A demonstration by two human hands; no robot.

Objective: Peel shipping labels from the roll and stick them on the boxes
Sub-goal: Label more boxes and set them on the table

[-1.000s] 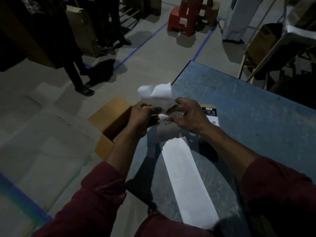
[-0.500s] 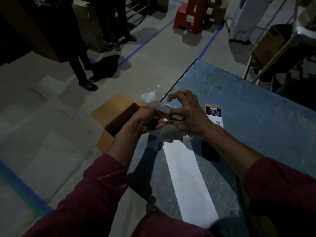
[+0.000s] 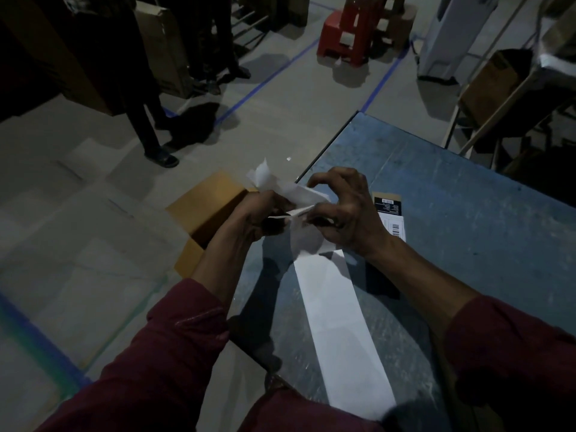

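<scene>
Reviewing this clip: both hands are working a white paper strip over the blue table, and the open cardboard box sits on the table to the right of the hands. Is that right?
Not quite. The head view shows the open cardboard box on the floor to the left of the hands, beside the blue table, not on it. The rest holds: the left hand and right hand are both working the white paper strip.

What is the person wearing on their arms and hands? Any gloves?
No gloves. Both the left hand and the right hand are bare, with no ring or watch showing in this dim light. The person wears a dark red long-sleeved top; the left sleeve and the right sleeve are pushed up, leaving the forearms bare. The cloth looks plain, without markings.
</scene>
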